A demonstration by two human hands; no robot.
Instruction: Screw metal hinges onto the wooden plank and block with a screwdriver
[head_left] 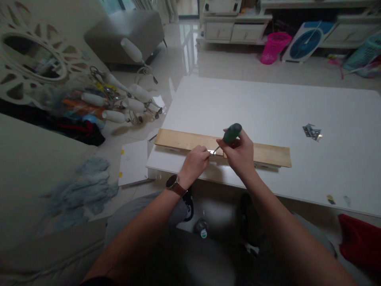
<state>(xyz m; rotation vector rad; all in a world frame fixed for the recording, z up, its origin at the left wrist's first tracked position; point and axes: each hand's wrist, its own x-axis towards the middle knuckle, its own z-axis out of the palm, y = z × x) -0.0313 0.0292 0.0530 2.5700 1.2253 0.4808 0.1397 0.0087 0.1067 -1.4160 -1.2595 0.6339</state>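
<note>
A long wooden board (pixel 181 140) lies near the front edge of a white table (pixel 268 107). My right hand (pixel 239 153) is closed round a green-handled screwdriver (pixel 232 133), its shaft slanting down and left to a small shiny metal piece (pixel 212 152) on the board's near edge. My left hand (pixel 195 161), with a watch on its wrist, is closed in a pinch at that same metal piece, beside the screwdriver tip.
A few small metal brackets (pixel 312 132) lie on the table's right part. On the floor to the left lie a white-shaded chandelier (pixel 125 101) and a white panel (pixel 132 163). A pink basket (pixel 274 47) and a fan (pixel 306 41) stand far back. A red thing (pixel 360 242) sits low right.
</note>
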